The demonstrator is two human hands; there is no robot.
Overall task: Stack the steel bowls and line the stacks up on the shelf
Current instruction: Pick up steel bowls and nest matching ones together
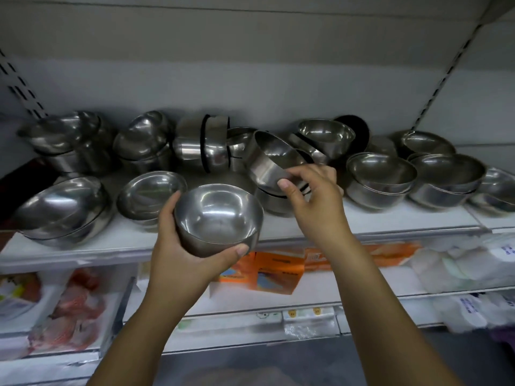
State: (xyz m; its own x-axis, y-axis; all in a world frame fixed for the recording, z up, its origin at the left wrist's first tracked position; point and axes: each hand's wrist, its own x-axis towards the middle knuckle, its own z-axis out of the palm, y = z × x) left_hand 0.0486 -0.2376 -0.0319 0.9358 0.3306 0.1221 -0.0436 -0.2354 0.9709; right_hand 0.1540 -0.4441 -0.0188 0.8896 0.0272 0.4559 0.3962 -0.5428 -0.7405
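Observation:
My left hand (178, 246) grips a steel bowl (218, 215) from below, upright, in front of the white shelf (362, 221). My right hand (312, 196) pinches the wall of a second steel bowl (269, 158), tilted toward the left, just above a short stack (274, 200) on the shelf. Stacks of steel bowls crowd the shelf: a leaning stack at front left (64, 210), a stack beside it (150, 196), and stacks on the right (380, 176) (446, 179). Bowls lying on their sides (206, 143) fill the back row.
Slotted uprights (443, 76) flank the bay on both sides. Below the bowl shelf, lower shelves hold orange boxes (276, 271), white packets (457, 266) and red-and-white packets (78, 307). A black-rimmed item (355, 129) stands at the back right.

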